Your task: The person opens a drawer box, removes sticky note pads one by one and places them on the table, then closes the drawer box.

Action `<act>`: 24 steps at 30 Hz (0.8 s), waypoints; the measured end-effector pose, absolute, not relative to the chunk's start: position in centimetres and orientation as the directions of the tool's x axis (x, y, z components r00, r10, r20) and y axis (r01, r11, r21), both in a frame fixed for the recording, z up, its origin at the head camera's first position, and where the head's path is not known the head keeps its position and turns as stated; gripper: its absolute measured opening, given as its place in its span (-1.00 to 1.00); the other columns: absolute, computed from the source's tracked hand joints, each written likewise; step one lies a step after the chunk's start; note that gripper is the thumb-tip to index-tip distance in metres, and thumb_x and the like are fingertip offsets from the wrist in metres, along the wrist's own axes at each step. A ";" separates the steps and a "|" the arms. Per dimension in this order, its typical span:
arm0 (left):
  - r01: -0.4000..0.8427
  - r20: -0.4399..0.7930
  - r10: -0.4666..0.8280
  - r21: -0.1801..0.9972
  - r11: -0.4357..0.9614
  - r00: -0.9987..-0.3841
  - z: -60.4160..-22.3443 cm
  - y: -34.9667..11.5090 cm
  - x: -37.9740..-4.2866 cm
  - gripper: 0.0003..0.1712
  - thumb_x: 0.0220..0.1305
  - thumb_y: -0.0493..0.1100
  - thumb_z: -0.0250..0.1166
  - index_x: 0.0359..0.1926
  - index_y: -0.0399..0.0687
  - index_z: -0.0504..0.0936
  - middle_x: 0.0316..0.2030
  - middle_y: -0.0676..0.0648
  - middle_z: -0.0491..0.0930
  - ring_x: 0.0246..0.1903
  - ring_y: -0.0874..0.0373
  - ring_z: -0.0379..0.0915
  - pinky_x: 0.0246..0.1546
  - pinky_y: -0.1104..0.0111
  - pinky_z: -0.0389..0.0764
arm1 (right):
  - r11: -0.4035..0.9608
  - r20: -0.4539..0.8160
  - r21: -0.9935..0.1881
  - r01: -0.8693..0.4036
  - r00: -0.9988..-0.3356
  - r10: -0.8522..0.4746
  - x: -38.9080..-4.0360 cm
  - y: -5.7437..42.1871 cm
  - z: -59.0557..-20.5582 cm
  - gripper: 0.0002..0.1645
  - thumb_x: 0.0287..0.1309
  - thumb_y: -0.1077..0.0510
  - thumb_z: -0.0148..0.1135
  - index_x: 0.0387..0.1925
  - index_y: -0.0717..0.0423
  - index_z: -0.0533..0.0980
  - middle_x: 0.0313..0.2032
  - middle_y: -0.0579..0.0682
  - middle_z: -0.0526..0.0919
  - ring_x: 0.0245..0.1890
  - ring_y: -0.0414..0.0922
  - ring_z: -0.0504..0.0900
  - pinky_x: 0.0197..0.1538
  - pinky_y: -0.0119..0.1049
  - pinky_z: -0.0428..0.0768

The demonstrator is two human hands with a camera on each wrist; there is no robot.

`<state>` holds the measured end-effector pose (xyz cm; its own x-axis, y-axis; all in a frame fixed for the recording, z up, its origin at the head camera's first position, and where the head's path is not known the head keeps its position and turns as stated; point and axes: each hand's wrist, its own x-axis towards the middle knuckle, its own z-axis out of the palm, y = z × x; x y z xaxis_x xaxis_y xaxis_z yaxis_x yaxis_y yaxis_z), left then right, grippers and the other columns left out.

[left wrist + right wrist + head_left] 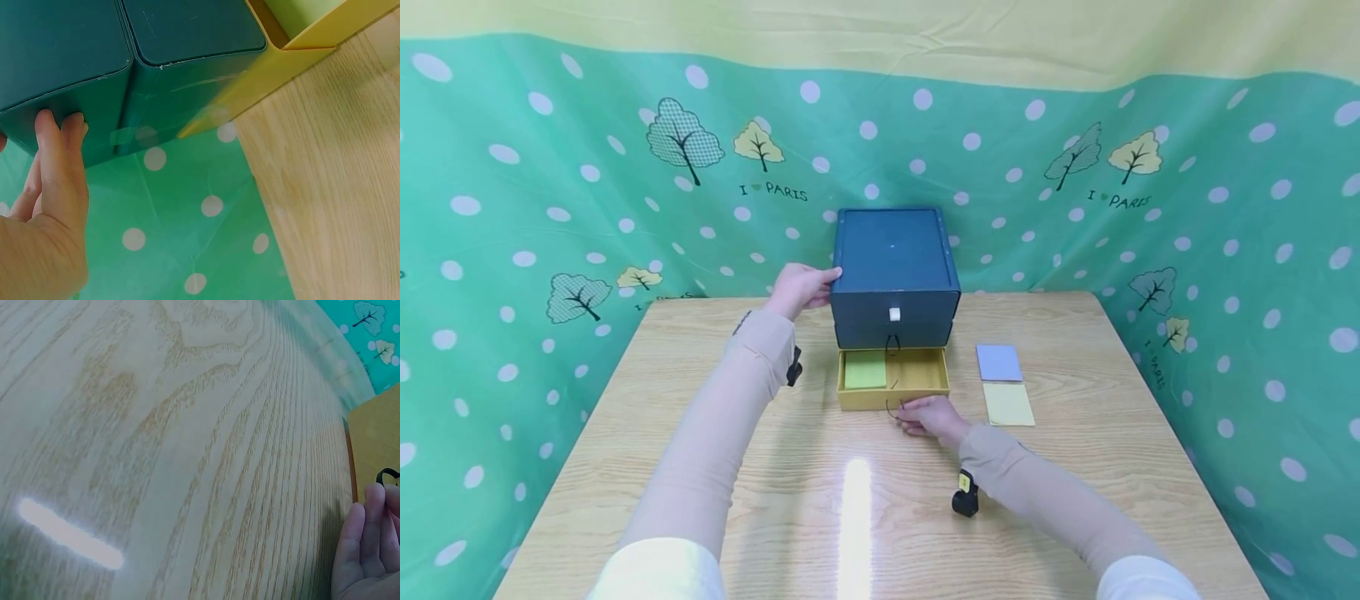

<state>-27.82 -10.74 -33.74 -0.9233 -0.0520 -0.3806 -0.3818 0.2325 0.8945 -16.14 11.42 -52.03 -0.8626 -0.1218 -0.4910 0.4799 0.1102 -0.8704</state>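
Note:
A dark blue drawer box (891, 250) stands at the back of the table, its upper front bearing a white knob (894, 314). From its bottom a yellow drawer (857, 400) is pulled out, with a green paper pad (865, 369) lying in its left part. My left hand (801, 287) rests on the box's left side; the left wrist view shows straight fingers (53, 147) against the dark wall. At the drawer's front, my right hand (931, 415) pinches a thin black cord loop (387, 472). Its fingertips partly hide the loop.
Right of the drawer, a blue-violet paper pad (998, 363) and a pale yellow pad (1008, 404) lie on the wooden table (1075, 475). A green dotted curtain (850, 142) hangs close behind the box and along both sides.

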 end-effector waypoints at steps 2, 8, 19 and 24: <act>-0.383 -0.382 -0.054 0.893 0.235 -0.923 -33.8 -10.7 -27.9 -0.45 0.25 -0.04 0.29 0.15 -0.31 0.47 0.03 -0.27 0.59 -0.10 0.06 0.61 -0.05 0.34 0.66 | 0.122 -0.491 -0.870 0.478 -0.863 -0.118 -16.0 11.4 -52.0 -0.75 0.12 0.35 0.25 -0.14 0.40 0.57 -0.31 0.18 0.73 -0.50 -0.22 0.65 -0.24 -0.33 0.72; -0.389 -0.386 -0.061 0.886 0.251 -0.920 -33.8 -10.7 -28.0 -0.44 0.25 -0.02 0.29 0.15 -0.29 0.48 0.04 -0.25 0.59 -0.18 0.13 0.62 -0.06 0.36 0.66 | 0.135 -0.494 -0.867 0.480 -0.863 -0.106 -15.6 11.5 -51.7 -0.77 0.12 0.35 0.25 -0.16 0.39 0.59 -0.33 0.17 0.73 -0.51 -0.22 0.66 -0.27 -0.34 0.72; -0.388 -0.387 -0.050 0.891 0.237 -0.921 -33.7 -10.7 -27.9 -0.44 0.25 -0.03 0.29 0.15 -0.30 0.47 0.03 -0.26 0.59 -0.03 0.03 0.59 -0.07 0.35 0.67 | 0.120 -0.495 -0.868 0.483 -0.862 -0.111 -15.3 11.6 -51.5 -0.77 0.11 0.37 0.25 -0.17 0.40 0.58 -0.32 0.19 0.73 -0.52 -0.23 0.65 -0.26 -0.33 0.72; -0.393 -0.392 -0.054 0.887 0.243 -0.918 -33.8 -10.8 -28.0 -0.43 0.25 -0.02 0.29 0.17 -0.29 0.46 0.05 -0.25 0.58 -0.08 0.08 0.60 -0.07 0.36 0.66 | 0.129 -0.482 -0.875 0.467 -0.868 -0.121 -15.1 11.7 -51.2 -0.75 0.12 0.37 0.24 -0.15 0.43 0.57 -0.28 0.22 0.72 -0.52 -0.23 0.66 -0.26 -0.32 0.72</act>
